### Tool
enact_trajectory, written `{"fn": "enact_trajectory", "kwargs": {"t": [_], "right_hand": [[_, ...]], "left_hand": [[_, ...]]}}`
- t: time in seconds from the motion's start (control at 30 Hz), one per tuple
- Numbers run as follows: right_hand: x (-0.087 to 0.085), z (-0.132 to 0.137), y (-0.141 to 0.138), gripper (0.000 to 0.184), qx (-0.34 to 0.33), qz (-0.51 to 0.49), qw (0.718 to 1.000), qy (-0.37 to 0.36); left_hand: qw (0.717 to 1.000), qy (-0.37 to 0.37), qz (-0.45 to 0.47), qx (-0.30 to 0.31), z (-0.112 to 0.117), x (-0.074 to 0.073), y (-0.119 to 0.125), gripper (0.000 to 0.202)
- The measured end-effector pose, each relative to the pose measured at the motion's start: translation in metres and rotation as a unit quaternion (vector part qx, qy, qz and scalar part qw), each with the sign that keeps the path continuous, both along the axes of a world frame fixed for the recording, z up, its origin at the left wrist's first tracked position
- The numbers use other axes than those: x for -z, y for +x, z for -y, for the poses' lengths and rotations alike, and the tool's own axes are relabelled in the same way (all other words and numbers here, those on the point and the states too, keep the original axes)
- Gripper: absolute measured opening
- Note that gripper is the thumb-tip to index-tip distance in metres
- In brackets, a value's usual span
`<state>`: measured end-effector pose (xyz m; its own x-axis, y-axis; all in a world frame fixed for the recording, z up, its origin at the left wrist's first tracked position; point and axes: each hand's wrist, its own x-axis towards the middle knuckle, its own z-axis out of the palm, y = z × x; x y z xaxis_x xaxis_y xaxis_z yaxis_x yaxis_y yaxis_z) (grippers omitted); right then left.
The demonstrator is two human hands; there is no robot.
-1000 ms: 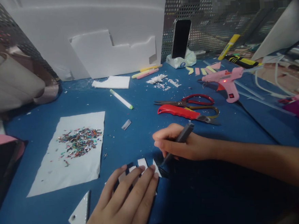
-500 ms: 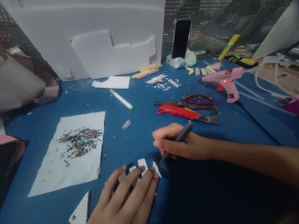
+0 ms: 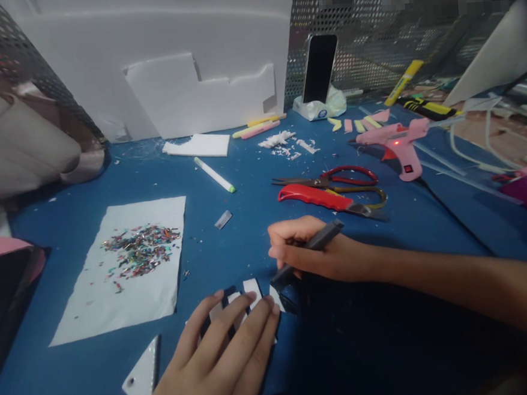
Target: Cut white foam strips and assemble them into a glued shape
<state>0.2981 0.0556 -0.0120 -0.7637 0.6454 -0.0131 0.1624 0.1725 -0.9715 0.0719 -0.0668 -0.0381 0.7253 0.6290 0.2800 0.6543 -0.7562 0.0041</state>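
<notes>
My left hand (image 3: pixel 220 357) lies flat with its fingers stretched out, pressing down a small white piece with dark stripes (image 3: pixel 250 287) on the blue table (image 3: pixel 247 222). My right hand (image 3: pixel 312 254) is closed round a dark grey marker pen (image 3: pixel 310 249). The pen's tip points down at the right end of the white piece, just beyond my left fingertips. Most of the white piece is hidden under my left fingers.
A white sheet with a glitter pile (image 3: pixel 136 248) lies left. Red scissors (image 3: pixel 334 177), a red-handled cutter (image 3: pixel 322 198) and a pink glue gun (image 3: pixel 395 143) lie behind my right hand. A white-green marker (image 3: pixel 213 174), foam boards (image 3: pixel 202 99), a propped phone (image 3: pixel 319 67) and a white triangle (image 3: pixel 143 377) are about.
The pen has tilted flatter and its tip has shifted slightly left toward the white piece. My left hand has stayed put.
</notes>
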Motion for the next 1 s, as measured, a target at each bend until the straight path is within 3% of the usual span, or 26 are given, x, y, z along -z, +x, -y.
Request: {"fn": "enact_trajectory", "kwargs": {"t": [0.13,0.27,0.37,0.5,0.6,0.73,0.87,1.0], "right_hand": [[0.0,0.0,0.0,0.037,-0.021,0.005,1.0,-0.011],[0.0,0.0,0.0,0.036,0.009,-0.002,1.0,0.004],[0.0,0.0,0.0,0.039,-0.028,0.013,0.999,-0.017],[0.0,0.0,0.0,0.037,-0.004,-0.004,1.0,0.003],[0.001,0.0,0.0,0.038,-0.035,0.015,0.999,-0.018],[0.002,0.001,0.001,0.033,-0.001,-0.003,1.0,0.011],[0.002,0.0,0.002,0.034,-0.034,0.007,0.999,-0.017],[0.002,0.0,-0.001,0.031,-0.01,-0.015,1.0,0.014]], "left_hand": [[1.0,-0.002,0.005,-0.004,-0.001,0.0,0.0,0.054],[1.0,0.008,0.01,0.002,-0.002,-0.002,0.001,0.051],[1.0,0.005,0.009,0.0,-0.001,-0.002,0.001,0.051],[1.0,0.008,0.02,-0.001,-0.001,0.002,0.001,0.052],[0.999,0.025,0.035,0.002,0.0,0.006,0.002,0.051],[0.999,0.026,0.038,0.002,-0.002,0.009,0.002,0.052],[1.0,0.02,0.018,0.011,-0.002,0.007,0.0,0.051],[1.0,0.008,-0.005,0.015,-0.001,0.002,-0.002,0.056]]}}
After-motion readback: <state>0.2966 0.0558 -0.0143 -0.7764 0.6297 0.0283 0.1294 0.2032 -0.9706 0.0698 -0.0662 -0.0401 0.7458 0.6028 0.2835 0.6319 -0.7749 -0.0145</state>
